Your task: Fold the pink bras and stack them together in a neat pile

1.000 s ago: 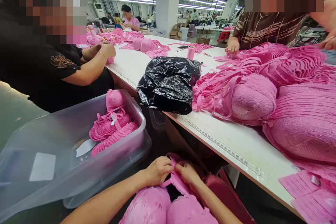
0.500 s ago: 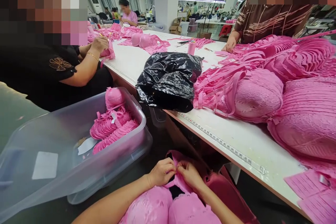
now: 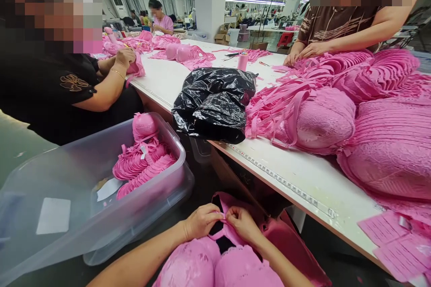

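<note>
A pink bra (image 3: 191, 263) with lace cups lies across my lap at the bottom of the head view. My left hand (image 3: 204, 220) pinches a thin pink strap of it between thumb and fingers. Close beside it, almost touching, my right hand (image 3: 240, 220) grips the same part of the bra from the other side. The strap runs between the two sets of fingertips. What exactly lies under the fingertips is partly hidden.
A clear plastic tub (image 3: 77, 161) with stacked pink bras (image 3: 144, 161) stands left. On the white table (image 3: 286, 166) are a black plastic bag (image 3: 215, 103), large bra piles (image 3: 387, 121), a thread spool (image 3: 243, 60) and pink tags (image 3: 384, 228). Two co-workers handle pink pieces nearby.
My hands stay together at the strap, with a short piece now showing between the fingertips. The co-worker at the right has brought a second hand to the table. The view has shifted slightly.
</note>
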The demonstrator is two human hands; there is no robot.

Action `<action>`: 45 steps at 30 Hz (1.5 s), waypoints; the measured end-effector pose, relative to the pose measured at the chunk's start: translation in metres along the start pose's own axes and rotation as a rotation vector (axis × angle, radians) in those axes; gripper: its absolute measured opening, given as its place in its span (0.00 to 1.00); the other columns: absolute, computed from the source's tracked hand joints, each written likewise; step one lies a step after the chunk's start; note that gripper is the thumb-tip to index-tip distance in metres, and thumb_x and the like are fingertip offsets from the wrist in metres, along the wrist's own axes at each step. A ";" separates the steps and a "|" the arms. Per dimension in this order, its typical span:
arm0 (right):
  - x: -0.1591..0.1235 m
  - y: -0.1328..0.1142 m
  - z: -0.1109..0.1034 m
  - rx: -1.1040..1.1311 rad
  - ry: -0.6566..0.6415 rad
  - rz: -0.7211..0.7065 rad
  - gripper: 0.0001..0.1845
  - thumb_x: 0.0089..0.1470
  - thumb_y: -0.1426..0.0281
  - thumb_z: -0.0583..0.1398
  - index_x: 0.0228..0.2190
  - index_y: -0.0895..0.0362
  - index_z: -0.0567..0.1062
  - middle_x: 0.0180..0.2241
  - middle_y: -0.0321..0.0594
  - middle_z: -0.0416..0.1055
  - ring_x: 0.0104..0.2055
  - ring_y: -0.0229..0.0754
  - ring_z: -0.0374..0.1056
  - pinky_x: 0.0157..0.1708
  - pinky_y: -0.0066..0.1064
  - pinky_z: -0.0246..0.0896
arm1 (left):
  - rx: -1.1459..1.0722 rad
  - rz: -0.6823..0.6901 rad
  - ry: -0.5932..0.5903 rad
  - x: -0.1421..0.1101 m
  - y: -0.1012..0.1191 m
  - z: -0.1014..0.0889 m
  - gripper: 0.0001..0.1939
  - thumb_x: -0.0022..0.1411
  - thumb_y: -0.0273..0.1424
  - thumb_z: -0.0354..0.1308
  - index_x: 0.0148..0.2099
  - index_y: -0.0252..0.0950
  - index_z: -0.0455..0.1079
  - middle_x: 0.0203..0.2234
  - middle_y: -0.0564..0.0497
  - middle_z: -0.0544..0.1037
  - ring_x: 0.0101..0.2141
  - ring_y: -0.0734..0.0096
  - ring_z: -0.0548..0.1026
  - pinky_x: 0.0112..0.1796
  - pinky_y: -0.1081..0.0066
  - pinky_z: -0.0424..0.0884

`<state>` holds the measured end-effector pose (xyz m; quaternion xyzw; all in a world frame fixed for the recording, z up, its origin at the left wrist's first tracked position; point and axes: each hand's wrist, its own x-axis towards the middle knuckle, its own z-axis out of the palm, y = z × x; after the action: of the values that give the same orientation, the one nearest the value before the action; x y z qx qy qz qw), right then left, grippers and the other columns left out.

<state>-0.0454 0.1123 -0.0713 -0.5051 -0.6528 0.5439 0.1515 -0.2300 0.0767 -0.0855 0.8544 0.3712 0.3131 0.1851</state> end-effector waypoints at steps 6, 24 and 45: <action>0.000 -0.016 -0.024 -0.147 -0.056 -0.125 0.11 0.49 0.74 0.51 0.29 0.59 0.73 0.29 0.40 0.71 0.32 0.40 0.65 0.32 0.27 0.57 | -0.044 0.002 -0.014 0.013 0.005 -0.004 0.12 0.63 0.23 0.44 0.41 0.33 0.69 0.32 0.45 0.75 0.34 0.70 0.73 0.36 0.71 0.72; 0.020 -0.031 -0.044 -0.480 -0.393 -0.487 0.11 0.46 0.81 0.55 0.23 0.57 0.75 0.22 0.33 0.68 0.25 0.35 0.58 0.25 0.25 0.48 | -0.098 -0.132 -0.127 0.022 0.011 -0.010 0.12 0.60 0.25 0.46 0.36 0.33 0.72 0.30 0.45 0.76 0.32 0.70 0.73 0.35 0.72 0.71; -0.042 -0.037 -0.033 -0.636 -0.348 -0.469 0.07 0.50 0.73 0.58 0.34 0.55 0.73 0.32 0.39 0.74 0.29 0.40 0.66 0.26 0.28 0.48 | -0.467 -1.031 -0.110 0.039 0.029 -0.009 0.13 0.45 0.34 0.60 0.32 0.30 0.76 0.18 0.52 0.74 0.18 0.74 0.68 0.21 0.74 0.65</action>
<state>-0.0206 0.1003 -0.0127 -0.2650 -0.9009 0.3436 -0.0045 -0.2003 0.0876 -0.0467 0.5142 0.6511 0.2110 0.5169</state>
